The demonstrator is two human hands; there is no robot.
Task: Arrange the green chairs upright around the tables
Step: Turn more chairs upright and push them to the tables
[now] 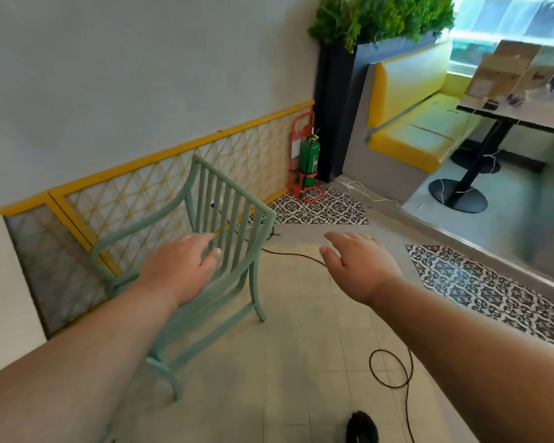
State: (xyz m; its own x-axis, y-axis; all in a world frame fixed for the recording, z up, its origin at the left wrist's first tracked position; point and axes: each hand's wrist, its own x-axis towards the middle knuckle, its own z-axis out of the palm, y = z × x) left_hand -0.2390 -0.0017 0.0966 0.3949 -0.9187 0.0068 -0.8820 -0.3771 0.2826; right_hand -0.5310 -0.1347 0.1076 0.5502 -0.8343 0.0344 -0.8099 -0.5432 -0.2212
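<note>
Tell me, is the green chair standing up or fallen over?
Standing up. The green chair has its legs on the floor, and its slatted back points up.

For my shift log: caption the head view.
Open left hand and right hand reach toward an upright green chair beside the lattice wall.

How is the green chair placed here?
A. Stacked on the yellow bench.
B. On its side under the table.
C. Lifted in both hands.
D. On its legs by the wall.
D: the green chair stands with its legs on the floor beside the latticed wall panel; the left hand and the right hand are both open, gripping nothing.
</note>
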